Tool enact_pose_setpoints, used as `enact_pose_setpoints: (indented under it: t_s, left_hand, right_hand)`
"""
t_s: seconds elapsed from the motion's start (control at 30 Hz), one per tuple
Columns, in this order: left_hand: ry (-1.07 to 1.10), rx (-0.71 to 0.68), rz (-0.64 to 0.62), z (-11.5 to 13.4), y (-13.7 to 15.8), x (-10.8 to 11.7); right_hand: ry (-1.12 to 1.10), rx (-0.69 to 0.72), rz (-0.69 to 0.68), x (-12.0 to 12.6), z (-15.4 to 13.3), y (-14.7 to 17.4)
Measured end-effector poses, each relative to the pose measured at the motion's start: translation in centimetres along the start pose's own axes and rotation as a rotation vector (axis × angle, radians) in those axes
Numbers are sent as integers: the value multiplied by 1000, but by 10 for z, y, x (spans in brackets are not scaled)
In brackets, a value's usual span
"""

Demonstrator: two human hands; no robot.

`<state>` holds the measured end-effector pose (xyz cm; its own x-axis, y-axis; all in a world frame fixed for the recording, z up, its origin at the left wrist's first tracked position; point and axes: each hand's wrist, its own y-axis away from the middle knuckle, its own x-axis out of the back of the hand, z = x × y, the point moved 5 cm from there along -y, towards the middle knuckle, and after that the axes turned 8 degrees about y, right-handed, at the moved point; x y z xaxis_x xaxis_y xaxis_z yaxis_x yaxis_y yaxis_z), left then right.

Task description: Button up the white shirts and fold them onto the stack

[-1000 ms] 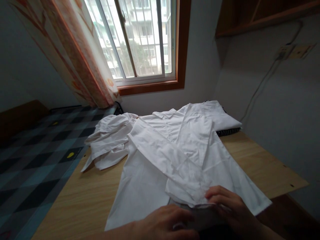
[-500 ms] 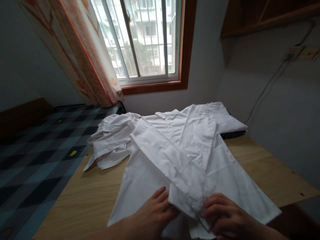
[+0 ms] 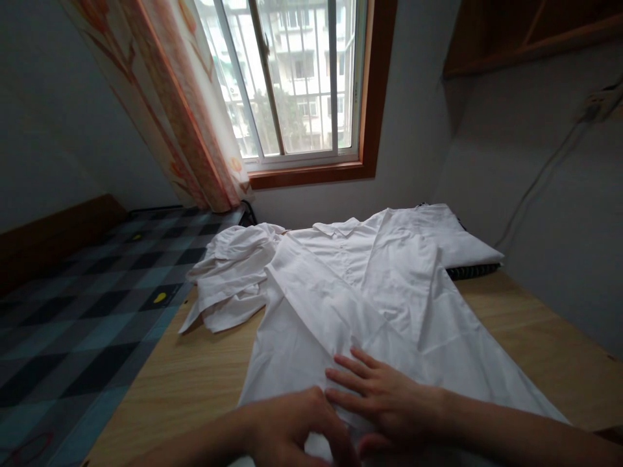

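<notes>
A white long-sleeved shirt (image 3: 287, 350) lies spread on the wooden board, collar toward the window, its sleeves folded inward across the front. My right hand (image 3: 384, 395) rests flat on the sleeve, fingers spread and pointing left. Close beside it, my left hand (image 3: 296, 425) is bent over the shirt's lower part, fingers curled down onto the cloth. The bottom edge of the picture cuts off its fingertips, and the sleeve's end is hidden by the hands.
A crumpled white garment (image 3: 233, 279) lies at the board's left edge. Folded white cloth (image 3: 457, 240) sits on a dark ribbed item (image 3: 474, 270) at back right. A checked bed (image 3: 92, 324) borders the wooden board (image 3: 160, 383) on the left. Behind are a window and curtain (image 3: 195, 130).
My right hand has moved left from the sleeve's end and now lies flat with fingers spread. My left hand has shifted slightly lower, and the sleeve looks flatter. The view has shifted left.
</notes>
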<state>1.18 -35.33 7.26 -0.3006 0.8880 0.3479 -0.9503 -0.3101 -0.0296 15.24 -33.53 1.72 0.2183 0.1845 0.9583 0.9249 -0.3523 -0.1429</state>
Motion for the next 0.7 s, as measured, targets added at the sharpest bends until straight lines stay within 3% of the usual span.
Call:
enact_pose_setpoints:
  t_s: [0.07, 0.13, 0.17, 0.27, 0.33, 0.43, 0.57, 0.7]
  left_hand:
    - [-151, 52, 213, 3, 8, 55]
    - [-467, 136, 524, -5, 21, 119]
    - [-632, 206, 605, -16, 26, 146]
    - [-981, 496, 623, -68, 39, 206]
    - [-1100, 632, 602, -101, 46, 228]
    - [-1150, 684, 630, -128, 54, 244]
    - [-1032, 704, 792, -132, 59, 260]
    - [-761, 746, 986, -131, 60, 282]
  right_hand:
    - [1, 55, -22, -3, -3, 1]
    - [21, 68, -14, -4, -5, 4]
    - [37, 80, -4, -4, -6, 3]
    - [117, 148, 47, -2, -15, -12]
    - [191, 217, 96, 1, -24, -34]
    - [304, 316, 178, 5, -39, -74]
    - [395, 442, 197, 1, -59, -119]
    - [341, 527, 73, -9, -69, -151]
